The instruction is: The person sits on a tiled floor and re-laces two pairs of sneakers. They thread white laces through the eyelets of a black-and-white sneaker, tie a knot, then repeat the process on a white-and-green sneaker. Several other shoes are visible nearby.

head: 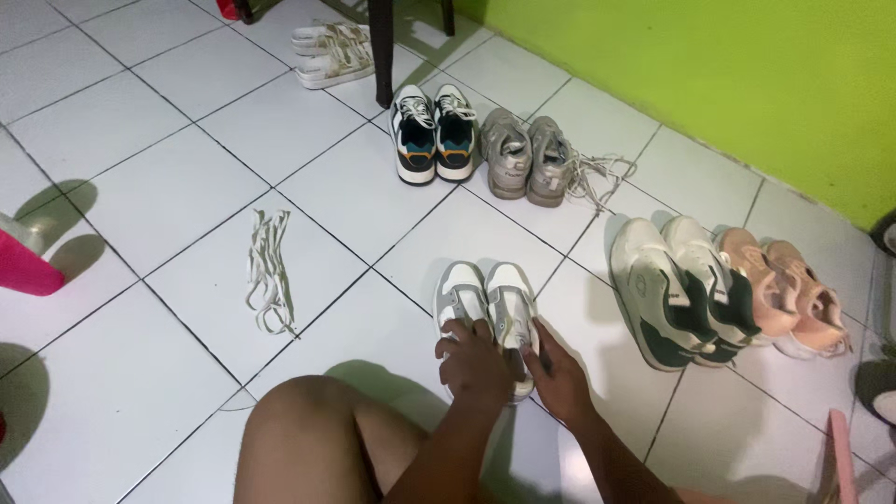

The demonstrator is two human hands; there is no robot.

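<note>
Left hand [478,359] gripped the heel of the grey-white sneakers [487,303] | right hand [560,373] clasped their right side | pair sat mid-floor [187,187], near the knee [299,420] | laces [268,271] lay well left | open tiles lay ahead and left

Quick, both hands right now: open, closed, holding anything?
Left hand: closed over the heel of the grey-and-white sneakers, gripping them.
Right hand: on the right sneaker's side; firm grip or not cannot be told.

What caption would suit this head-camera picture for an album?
Both hands, left hand and right hand, on a grey-white pair of sneakers, loose laces and more shoes around.
</note>
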